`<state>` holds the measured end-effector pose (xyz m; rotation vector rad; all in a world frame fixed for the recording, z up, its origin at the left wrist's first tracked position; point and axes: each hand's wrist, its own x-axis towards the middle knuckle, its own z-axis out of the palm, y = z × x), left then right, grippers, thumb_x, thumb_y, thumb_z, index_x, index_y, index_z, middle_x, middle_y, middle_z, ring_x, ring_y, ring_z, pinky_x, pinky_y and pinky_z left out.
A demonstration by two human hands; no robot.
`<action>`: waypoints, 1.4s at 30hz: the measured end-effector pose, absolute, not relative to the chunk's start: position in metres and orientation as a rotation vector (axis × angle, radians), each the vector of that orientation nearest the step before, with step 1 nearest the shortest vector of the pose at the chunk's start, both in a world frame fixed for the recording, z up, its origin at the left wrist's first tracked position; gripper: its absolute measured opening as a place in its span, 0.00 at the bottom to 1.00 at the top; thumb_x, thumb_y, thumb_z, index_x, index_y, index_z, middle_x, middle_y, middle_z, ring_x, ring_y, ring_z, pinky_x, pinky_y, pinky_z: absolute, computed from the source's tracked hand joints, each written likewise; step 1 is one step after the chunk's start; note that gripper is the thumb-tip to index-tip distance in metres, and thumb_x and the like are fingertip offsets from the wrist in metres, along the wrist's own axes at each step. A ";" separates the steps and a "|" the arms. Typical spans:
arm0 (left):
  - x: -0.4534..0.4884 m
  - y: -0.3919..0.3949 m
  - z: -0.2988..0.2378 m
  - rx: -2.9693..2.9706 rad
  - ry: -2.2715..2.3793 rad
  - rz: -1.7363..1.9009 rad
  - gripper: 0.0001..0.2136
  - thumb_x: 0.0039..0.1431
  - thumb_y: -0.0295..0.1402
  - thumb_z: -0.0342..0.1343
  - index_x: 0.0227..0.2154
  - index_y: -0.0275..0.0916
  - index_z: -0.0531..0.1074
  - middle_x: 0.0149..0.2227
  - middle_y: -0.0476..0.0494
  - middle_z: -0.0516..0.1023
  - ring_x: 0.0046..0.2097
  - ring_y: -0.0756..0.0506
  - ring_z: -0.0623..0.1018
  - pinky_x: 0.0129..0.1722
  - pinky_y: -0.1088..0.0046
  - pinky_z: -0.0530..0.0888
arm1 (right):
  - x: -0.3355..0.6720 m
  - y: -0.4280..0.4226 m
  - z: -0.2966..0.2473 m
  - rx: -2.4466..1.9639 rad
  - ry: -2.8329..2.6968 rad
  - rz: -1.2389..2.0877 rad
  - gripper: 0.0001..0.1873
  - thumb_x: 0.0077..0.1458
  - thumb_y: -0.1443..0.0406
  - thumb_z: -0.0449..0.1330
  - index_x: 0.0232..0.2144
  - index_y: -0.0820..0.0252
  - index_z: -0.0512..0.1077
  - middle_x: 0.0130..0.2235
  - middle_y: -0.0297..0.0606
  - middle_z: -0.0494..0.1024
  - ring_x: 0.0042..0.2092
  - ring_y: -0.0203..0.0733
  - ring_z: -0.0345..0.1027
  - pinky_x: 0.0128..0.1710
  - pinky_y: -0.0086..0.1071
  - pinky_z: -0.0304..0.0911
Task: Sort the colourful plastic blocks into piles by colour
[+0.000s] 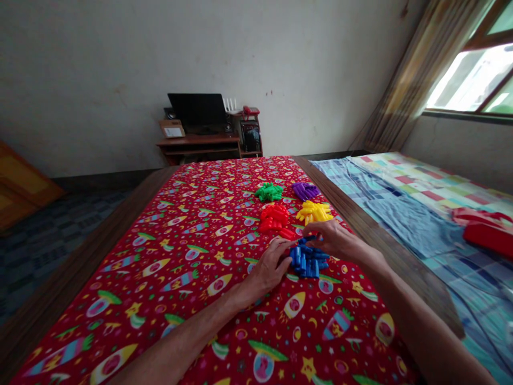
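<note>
On the red rocket-print cloth (192, 251) lie heaps of small plastic pieces sorted by colour. A blue heap (308, 262) sits nearest me, between both hands. My left hand (269, 267) rests at its left edge, fingers curled against the pieces. My right hand (334, 239) reaches over its far side, fingers bent and pinched on a blue piece. Beyond them lie the red heap (274, 218), the yellow heap (315, 212), the green heap (269, 192) and the purple heap (304, 190).
The cloth covers a wooden table whose bare edge (385, 235) runs along the right. A bed with a checked sheet (417, 208) and a red object (487, 230) stands to the right. A desk with a monitor (198, 115) stands at the far wall.
</note>
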<state>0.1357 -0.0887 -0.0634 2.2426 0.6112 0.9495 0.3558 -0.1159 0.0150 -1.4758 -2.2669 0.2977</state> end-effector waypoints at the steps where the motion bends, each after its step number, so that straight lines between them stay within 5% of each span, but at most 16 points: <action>1: 0.136 -0.089 -0.063 2.242 0.608 0.958 0.18 0.64 0.28 0.49 0.55 0.42 0.66 0.52 0.39 0.70 0.54 0.42 0.70 0.55 0.58 0.70 | 0.355 -0.119 0.016 -1.445 -2.322 0.290 0.10 0.50 0.71 0.63 0.37 0.58 0.76 0.33 0.37 0.79 0.34 0.39 0.72 0.32 0.28 0.63; 7: 0.136 -0.088 -0.065 2.256 0.606 0.989 0.18 0.60 0.24 0.49 0.53 0.40 0.68 0.51 0.38 0.70 0.56 0.41 0.69 0.56 0.57 0.69 | 0.355 -0.130 0.014 -1.354 -2.472 0.333 0.07 0.53 0.69 0.62 0.37 0.58 0.73 0.38 0.39 0.78 0.39 0.40 0.71 0.37 0.30 0.65; 14: 0.136 -0.089 -0.065 2.251 0.648 1.044 0.16 0.60 0.24 0.48 0.51 0.40 0.67 0.48 0.40 0.71 0.51 0.42 0.72 0.51 0.61 0.72 | 0.342 -0.107 0.025 -1.434 -2.262 0.146 0.08 0.59 0.69 0.55 0.33 0.63 0.74 0.26 0.37 0.75 0.26 0.33 0.64 0.27 0.26 0.53; 22: 0.127 -0.092 -0.066 2.241 0.915 1.090 0.09 0.60 0.22 0.43 0.30 0.40 0.66 0.33 0.46 0.68 0.36 0.46 0.71 0.39 0.67 0.71 | 0.308 -0.065 0.016 -1.847 -2.619 -0.122 0.15 0.57 0.56 0.61 0.37 0.64 0.75 0.37 0.46 0.79 0.37 0.42 0.70 0.31 0.29 0.54; 42: 0.127 -0.097 -0.061 2.208 0.873 1.010 0.09 0.61 0.23 0.44 0.32 0.39 0.68 0.36 0.44 0.68 0.40 0.44 0.72 0.43 0.65 0.70 | 0.268 -0.047 0.021 -2.023 -2.523 -0.233 0.15 0.64 0.62 0.49 0.46 0.62 0.71 0.39 0.50 0.79 0.41 0.50 0.73 0.34 0.33 0.59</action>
